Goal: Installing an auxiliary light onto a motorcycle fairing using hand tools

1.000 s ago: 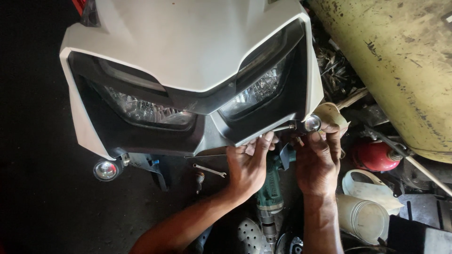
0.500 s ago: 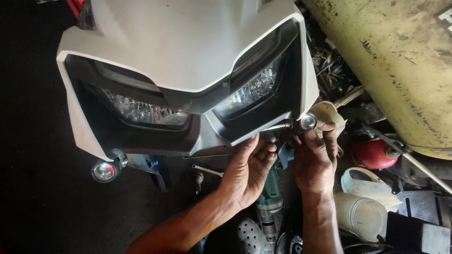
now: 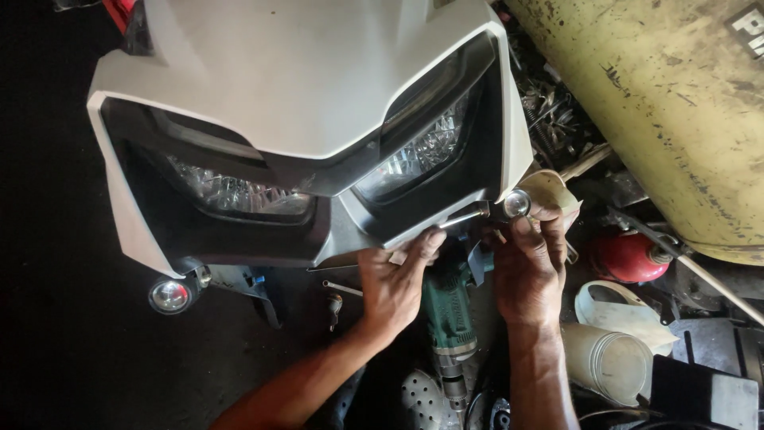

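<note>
Both hands have stayed under the right corner of the white motorcycle front cover, with only a small shift of the view. Seen from the head camera, the left hand presses its fingers together against the cover's lower edge beside a metal rod. Just beside it, the right hand pinches a small round lamp at the cover's corner. Between the wrists lies a green power tool. A red canister sits near the right hand.
</note>
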